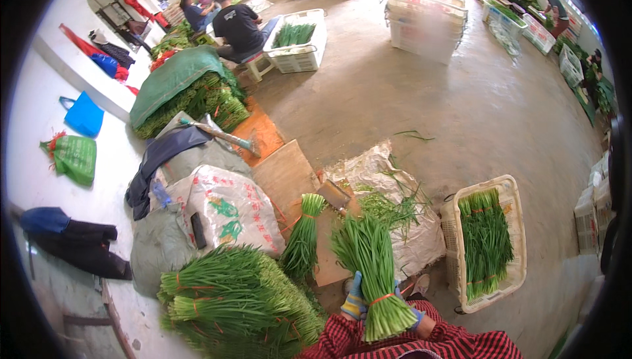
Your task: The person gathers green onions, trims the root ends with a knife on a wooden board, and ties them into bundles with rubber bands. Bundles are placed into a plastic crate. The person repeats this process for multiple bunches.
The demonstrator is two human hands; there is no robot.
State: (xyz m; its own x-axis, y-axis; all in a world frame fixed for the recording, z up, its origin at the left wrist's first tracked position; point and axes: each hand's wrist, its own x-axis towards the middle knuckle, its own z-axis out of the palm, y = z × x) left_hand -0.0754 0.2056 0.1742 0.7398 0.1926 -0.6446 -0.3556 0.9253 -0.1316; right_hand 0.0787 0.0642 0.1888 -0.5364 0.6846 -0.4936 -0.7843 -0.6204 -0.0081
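Note:
A bundle of long green leafy stalks [373, 265], like garlic chives, lies between both my gloved hands, with an orange band near its pale cut ends. My left hand [354, 299], in a striped glove, grips its left side. Against its right side is my right hand [414, 315], partly hidden by the stalks. Another banded bundle [307, 235] lies on the wooden board [331, 260], beside a cleaver with a broad blade [334, 196]. A large pile of banded bundles [222, 290] is at the lower left.
A plastic crate [517, 260] of banded bundles stands at the right. Trimmings lie on a woven sack [424, 240] ahead. Stuffed sacks [237, 211], a broom [222, 134] and a covered green heap [173, 82] are at the left. Seated co-workers [239, 25] and stacked crates [424, 23] are farther off.

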